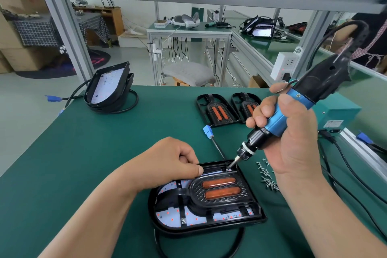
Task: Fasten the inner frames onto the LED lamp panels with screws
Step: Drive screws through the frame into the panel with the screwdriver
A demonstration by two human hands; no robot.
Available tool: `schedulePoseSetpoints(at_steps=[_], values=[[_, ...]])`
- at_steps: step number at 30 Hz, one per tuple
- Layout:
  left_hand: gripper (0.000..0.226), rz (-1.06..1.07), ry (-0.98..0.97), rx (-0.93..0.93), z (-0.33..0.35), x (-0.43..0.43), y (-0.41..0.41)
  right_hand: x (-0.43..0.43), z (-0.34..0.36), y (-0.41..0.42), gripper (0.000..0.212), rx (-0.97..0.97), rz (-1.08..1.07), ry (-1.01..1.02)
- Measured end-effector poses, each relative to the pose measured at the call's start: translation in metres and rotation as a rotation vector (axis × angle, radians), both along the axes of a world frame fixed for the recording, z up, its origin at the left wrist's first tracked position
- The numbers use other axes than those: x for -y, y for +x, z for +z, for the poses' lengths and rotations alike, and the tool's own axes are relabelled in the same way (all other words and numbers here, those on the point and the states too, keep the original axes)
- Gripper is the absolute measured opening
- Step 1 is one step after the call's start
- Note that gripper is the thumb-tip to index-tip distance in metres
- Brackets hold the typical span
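Screwdriver [274,120] tip at inner frame [196,194] far corner.
Right hand [293,134] grips it; left hand [173,163], fingers curled, rests on lamp panel [209,225], grasp unclear.

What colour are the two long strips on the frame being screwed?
Orange strips, best seen in the head view.

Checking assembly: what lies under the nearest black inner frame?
A white LED board with red dots shows through openings in the inner frame; its solid centre hides the rest.

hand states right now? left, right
Left hand: fingers curled, resting on the LED lamp panel at its far edge, nothing visibly held.
Right hand: closed around the electric screwdriver, bit down at the panel's far corner.
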State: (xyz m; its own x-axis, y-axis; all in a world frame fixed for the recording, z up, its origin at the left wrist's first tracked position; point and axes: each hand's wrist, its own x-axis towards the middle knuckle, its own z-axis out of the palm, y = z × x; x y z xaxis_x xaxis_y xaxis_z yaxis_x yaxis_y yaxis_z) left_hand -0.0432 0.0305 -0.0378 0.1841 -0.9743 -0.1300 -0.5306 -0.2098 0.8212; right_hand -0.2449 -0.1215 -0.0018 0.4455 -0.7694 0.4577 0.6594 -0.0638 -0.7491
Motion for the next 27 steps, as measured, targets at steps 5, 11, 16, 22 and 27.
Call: schedulePoseSetpoints(at_steps=[5,11,16,22,27], values=[[0.02,0.028,-0.007,-0.023,-0.0049,0.0002,-0.0022,0.0032,-0.0003,0.0024,0.016,-0.048,-0.03,0.029],[0.022,0.044,-0.029,-0.036,-0.0073,0.0007,-0.0032,0.0024,0.0015,0.0022,0.01,-0.062,-0.008,0.042],[0.02,0.054,-0.029,-0.041,-0.0064,0.0026,-0.0039,0.0009,0.0071,0.0037,0.008,-0.096,0.062,0.0],[0.02,0.056,-0.027,-0.037,-0.004,0.0014,-0.0053,0.0025,0.0073,0.0058,0.006,-0.116,0.122,-0.033],[0.021,0.047,-0.024,-0.034,-0.0054,0.0011,-0.0027,0.004,0.0012,0.0021,0.017,-0.076,0.11,-0.063]])
